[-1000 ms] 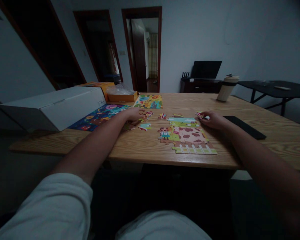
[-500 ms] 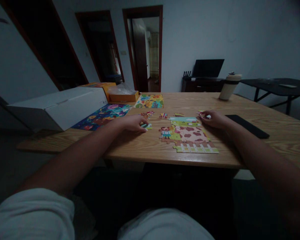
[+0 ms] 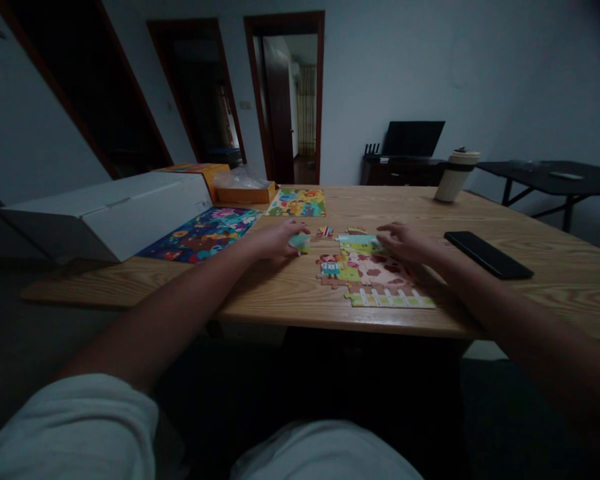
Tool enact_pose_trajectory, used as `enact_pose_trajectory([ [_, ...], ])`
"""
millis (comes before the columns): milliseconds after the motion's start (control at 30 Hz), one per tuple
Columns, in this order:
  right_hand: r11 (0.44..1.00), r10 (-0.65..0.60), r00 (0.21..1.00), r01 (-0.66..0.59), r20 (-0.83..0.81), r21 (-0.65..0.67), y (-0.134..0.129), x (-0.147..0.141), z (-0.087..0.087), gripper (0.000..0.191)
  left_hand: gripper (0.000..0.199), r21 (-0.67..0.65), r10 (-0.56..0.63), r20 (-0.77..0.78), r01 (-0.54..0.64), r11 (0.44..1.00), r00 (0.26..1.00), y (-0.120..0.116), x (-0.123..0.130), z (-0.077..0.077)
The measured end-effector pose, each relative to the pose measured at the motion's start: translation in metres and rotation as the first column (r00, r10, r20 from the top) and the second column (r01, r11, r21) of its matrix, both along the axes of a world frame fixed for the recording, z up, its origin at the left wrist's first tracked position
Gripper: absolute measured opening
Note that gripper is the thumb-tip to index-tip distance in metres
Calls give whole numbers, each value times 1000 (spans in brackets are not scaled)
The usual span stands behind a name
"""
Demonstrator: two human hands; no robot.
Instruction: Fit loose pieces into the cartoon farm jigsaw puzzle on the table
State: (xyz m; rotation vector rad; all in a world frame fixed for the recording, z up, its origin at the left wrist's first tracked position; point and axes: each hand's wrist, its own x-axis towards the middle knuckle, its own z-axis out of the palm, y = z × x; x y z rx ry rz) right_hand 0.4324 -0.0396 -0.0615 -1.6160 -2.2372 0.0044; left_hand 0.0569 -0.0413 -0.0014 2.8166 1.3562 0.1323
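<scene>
A partly joined jigsaw puzzle [image 3: 380, 270] lies on the table, showing a spotted cow, a small figure at its left and a white fence along the bottom. To its left, my left hand [image 3: 279, 241] is closed on a pale green and blue puzzle piece [image 3: 300, 243], slightly blurred. My right hand [image 3: 405, 241] hovers at the puzzle's top right corner, its fingers stretched leftward and apart, with nothing visible in them. A red-striped loose piece [image 3: 326, 232] and a brown and yellow piece [image 3: 357, 231] lie just beyond the puzzle's upper edge.
A black phone [image 3: 487, 255] lies right of my right forearm. Farther back stands a white cup [image 3: 453, 183] with a dark band. On the left are a white box [image 3: 115, 213], a dark blue picture puzzle [image 3: 205, 233], a yellow animal picture [image 3: 297, 202] and an orange box tray [image 3: 245, 193].
My left hand has lifted the green and blue piece and moved slightly right. My right hand has shifted left over the puzzle's top edge; the piece near its fingers is no longer visible.
</scene>
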Motion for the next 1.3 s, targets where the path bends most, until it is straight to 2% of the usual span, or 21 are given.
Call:
enact_pose_trajectory([
  [100, 982, 183, 973, -174, 139, -75, -11, -29, -5, 61, 54, 15, -5, -16, 5, 1000, 1000, 12, 11, -5],
  [200, 962, 271, 912, -247, 307, -115, -20, -41, -9, 68, 50, -29, -2, -21, 1, 1000, 1000, 24, 14, -11],
  [367, 957, 284, 896, -242, 341, -161, -30, -34, -11, 70, 55, -113, -7, -5, 6, 994, 1000, 27, 13, -7],
  [500, 948, 313, 896, -276, 316, -155, -37, -27, -15, 65, 55, -231, -30, 188, 74, 970, 982, 25, 29, -5],
  [633, 954, 292, 908, -257, 301, -152, -41, -29, -17, 63, 51, -338, 32, 351, 95, 936, 936, 29, 55, -15],
  [733, 952, 305, 894, -279, 328, -124, -44, -30, -17, 58, 45, -286, 51, 328, 48, 957, 943, 33, 70, -24],
  [800, 940, 341, 870, -327, 355, -101, -46, -30, -17, 54, 39, -193, 14, 238, 33, 981, 971, 33, 75, -28],
  [933, 933, 354, 859, -350, 371, -80, -51, -30, -16, 53, 34, -21, -93, 56, 94, 995, 994, 29, 80, -31],
  [1100, 953, 303, 898, -288, 318, -93, -51, -33, -16, 61, 42, -8, -154, 4, 154, 988, 988, 22, 83, -28],
  [1300, 956, 293, 916, -280, 273, -86, -51, -34, -16, 67, 41, 38, -92, -61, 95, 995, 994, 23, 80, -22],
])
